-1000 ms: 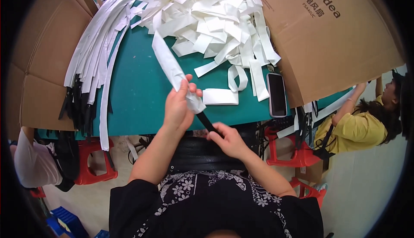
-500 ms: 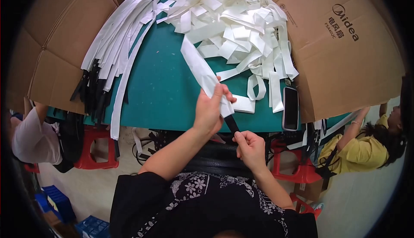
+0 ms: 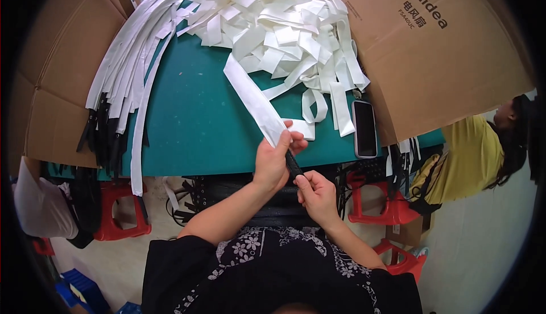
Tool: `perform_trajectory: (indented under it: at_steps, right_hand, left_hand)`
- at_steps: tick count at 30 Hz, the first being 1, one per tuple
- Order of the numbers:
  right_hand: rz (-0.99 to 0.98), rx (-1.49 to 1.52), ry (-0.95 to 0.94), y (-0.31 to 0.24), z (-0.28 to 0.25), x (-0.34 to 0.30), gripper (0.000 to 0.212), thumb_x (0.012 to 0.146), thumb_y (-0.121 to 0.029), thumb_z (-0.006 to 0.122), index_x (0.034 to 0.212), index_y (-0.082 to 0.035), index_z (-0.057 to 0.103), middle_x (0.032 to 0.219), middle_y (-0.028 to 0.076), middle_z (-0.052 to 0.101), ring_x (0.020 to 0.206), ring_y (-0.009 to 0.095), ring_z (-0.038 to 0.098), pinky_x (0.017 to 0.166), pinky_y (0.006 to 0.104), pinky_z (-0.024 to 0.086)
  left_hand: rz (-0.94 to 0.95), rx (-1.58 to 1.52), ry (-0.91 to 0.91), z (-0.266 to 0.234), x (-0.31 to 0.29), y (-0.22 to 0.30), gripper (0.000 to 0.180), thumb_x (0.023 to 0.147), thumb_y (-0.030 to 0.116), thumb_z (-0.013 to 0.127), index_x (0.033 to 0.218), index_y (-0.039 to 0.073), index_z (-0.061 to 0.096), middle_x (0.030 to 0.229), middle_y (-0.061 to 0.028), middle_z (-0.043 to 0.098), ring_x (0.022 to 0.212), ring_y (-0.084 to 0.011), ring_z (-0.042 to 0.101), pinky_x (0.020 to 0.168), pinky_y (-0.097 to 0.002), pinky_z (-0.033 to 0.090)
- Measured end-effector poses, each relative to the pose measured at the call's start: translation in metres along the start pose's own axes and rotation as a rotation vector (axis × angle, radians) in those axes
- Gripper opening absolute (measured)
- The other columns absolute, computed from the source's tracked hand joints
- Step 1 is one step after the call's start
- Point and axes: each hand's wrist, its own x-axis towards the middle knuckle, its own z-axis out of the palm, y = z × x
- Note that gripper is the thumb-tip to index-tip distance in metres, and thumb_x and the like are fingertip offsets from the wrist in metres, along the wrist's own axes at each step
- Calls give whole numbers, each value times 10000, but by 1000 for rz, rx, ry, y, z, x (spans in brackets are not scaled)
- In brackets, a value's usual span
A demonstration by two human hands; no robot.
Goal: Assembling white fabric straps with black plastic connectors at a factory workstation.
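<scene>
A long, flat white sleeve-like strip point(image 3: 250, 99) slants up and away over the table, its far end near the white pile. My left hand point(image 3: 271, 160) is closed around its near end, thumb on top. From below that grip comes a black strap point(image 3: 293, 166), running down toward my body. My right hand point(image 3: 318, 196) pinches the strap's lower part between thumb and fingers. Whether the strap runs inside the white strip is hidden by my left hand. Just beyond my left fingers lies a folded white piece point(image 3: 301, 128) on the table.
A heap of loose white strips point(image 3: 278, 35) covers the far green table point(image 3: 193, 104). White-covered black straps point(image 3: 122, 81) lie at left. A phone point(image 3: 364, 129) rests near the right cardboard sheet point(image 3: 421, 69); another cardboard sheet point(image 3: 62, 86) stands left. People sit on both sides.
The white strip's near end no longer sticks out below my left hand; the black strap now shows right up to that grip. The whole view has shifted slightly.
</scene>
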Motion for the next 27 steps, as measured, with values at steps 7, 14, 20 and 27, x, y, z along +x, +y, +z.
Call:
perform_trajectory:
  at_steps: [7, 14, 20, 27]
  right_hand:
    - [-16, 105, 144, 19, -34, -19, 266, 933, -300, 401, 980, -49, 476, 596, -59, 385, 461, 13, 323, 408, 165, 247]
    - [254, 96, 180, 12, -80, -29, 143, 792, -130, 631, 853, -2, 649, 742, -10, 600, 630, 44, 508, 573, 182, 400]
    - [182, -12, 154, 12, -114, -38, 115, 784, -98, 623, 849, -3, 609, 656, -38, 527, 562, 26, 439, 508, 161, 326]
    - [322, -30, -148, 0, -113, -14, 460, 792, -112, 612, 1202, 5, 441, 746, 44, 581, 584, 72, 514, 531, 193, 403]
  left_hand:
    - [-327, -2, -204, 7, -43, -52, 293, 938, 279, 379, 1036, 36, 509, 1129, -80, 520, 1061, -137, 429, 917, -302, 331]
    - [-353, 423, -578, -2, -56, -69, 426, 906, 91, 421, 1318, 52, 319, 1314, -59, 379, 1238, -141, 307, 1015, -284, 249]
    - [-462, -159, -619, 6, 1, -24, 625, 874, 223, 516, 1357, 25, 171, 1306, -117, 384, 1192, -182, 372, 1010, -336, 278]
    - [-435, 33, -437, 16, -4, -48, 393, 941, 252, 364, 1263, 26, 349, 1197, -108, 475, 1138, -200, 431, 950, -340, 351]
